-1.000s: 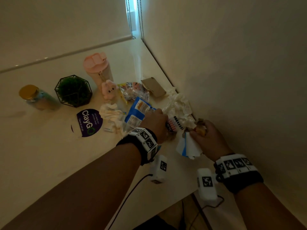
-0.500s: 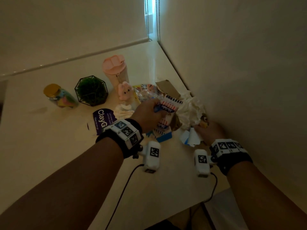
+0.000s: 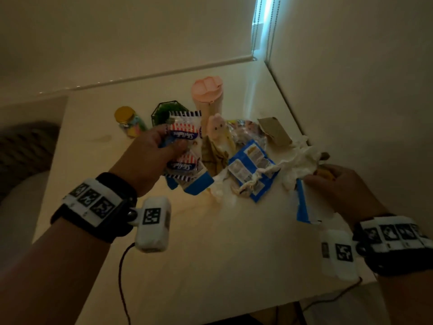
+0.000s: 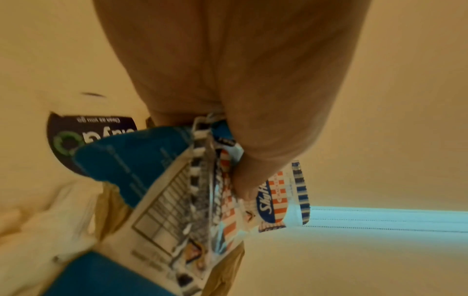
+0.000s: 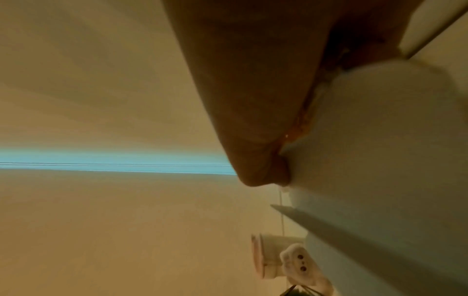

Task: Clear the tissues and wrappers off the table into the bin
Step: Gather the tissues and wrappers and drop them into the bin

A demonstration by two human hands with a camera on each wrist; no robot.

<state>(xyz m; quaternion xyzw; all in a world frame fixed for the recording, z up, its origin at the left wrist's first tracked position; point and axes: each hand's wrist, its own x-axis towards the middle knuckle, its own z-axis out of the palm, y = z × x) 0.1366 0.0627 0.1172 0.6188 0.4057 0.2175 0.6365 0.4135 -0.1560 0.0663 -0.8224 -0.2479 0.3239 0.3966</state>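
dim, warm cast; blue daylight slit at blind (image 3: 262,24); wrist views motion-blurred

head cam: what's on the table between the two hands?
Between left hand and right hand, head view shows a blue wrapper with a twisted tissue across it, and crumpled tissues.

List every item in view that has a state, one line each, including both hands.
left hand: grips the striped cracker wrappers, lifted off the table.
right hand: grips crumpled tissue and a blue-and-white wrapper.
blue wrapper: lies flat on the table.
pink tumbler: upright, lid on.
candy jar: upright, gold lid on.
brown cardboard scrap: lies on the table.
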